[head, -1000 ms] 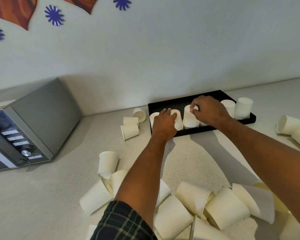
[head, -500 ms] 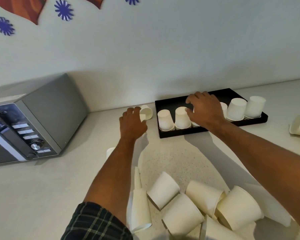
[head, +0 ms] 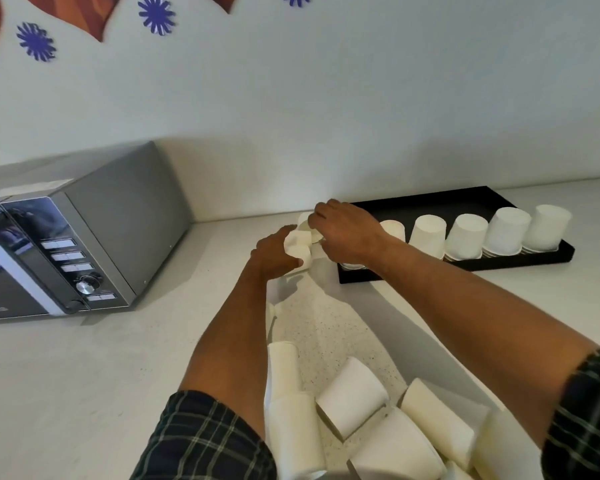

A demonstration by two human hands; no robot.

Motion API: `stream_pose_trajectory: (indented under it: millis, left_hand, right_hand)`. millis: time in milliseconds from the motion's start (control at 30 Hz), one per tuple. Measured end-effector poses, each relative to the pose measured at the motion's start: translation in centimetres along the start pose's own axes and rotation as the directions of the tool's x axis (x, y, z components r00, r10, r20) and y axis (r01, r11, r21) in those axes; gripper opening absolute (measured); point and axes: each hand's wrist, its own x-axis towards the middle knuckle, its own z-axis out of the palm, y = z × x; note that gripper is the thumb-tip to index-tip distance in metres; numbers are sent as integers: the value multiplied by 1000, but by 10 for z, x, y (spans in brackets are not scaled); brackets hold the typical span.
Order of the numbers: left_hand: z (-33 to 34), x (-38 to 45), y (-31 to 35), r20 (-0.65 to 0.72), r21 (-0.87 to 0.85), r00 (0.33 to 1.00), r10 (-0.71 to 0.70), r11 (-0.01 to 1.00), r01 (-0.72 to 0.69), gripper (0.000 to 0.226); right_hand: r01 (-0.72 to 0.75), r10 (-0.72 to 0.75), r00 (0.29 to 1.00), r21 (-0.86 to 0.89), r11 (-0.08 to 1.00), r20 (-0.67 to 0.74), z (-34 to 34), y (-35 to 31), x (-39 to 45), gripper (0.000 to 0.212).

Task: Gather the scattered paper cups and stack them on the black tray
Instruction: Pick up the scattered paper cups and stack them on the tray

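Note:
A black tray [head: 465,202] lies by the wall at the right, with several white paper cups [head: 465,237] standing upside down along its front edge. Just left of the tray, my left hand [head: 274,252] holds white cups [head: 297,242] lying on the counter. My right hand [head: 347,230] reaches over from the tray side and grips another white cup [head: 305,220] at the same spot. My right wrist hides the leftmost cup on the tray. Several loose cups [head: 354,396] lie tumbled on the counter near me.
A silver microwave [head: 84,244] stands at the left against the wall. The pale counter [head: 84,358] runs between it and my arms. Blue paper flowers [head: 35,41] and orange shapes decorate the wall above.
My left hand has closed on the cups left of the tray. My right hand has left the tray's cups and come across to the same cups. The view has shifted left.

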Motion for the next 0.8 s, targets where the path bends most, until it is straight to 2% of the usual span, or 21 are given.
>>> stream_pose_trajectory:
  millis: [133,200,267,367,500,700,800]
  left_hand:
    - [5,6,-6,-64,-110,998,-16,994,9,61]
    - [7,8,-7,-79,-172,997,-12,985,-2,57]
    - [8,9,-6,-38,-204,999,-17,979,9,58]
    - [9,10,-5,-3,-230,999,-32,973,31,54]
    - [10,9,-5,-37,-232,999,-14,973,5,30]
    - [6,9,-7,-30,-286,995,-97,954,84,24]
    - [8,9,-8,-79,-299,987,-139,948,109,14]
  right_hand:
    - [57,-47,979,-45,997,198,17,-11,8,43]
    - [50,-37,961,-40,998,276,25,-17,11,46]
    - [20,-14,942,-13,1000,335,32,-23,14,50]
    - [-40,12,912,60,997,411,44,-32,17,67]
    - [-144,79,902,123,982,424,57,-41,18,88]
    - [-133,87,941,122,984,327,63,-44,18,76]
    - [-146,98,930,111,983,355,62,-44,15,72]
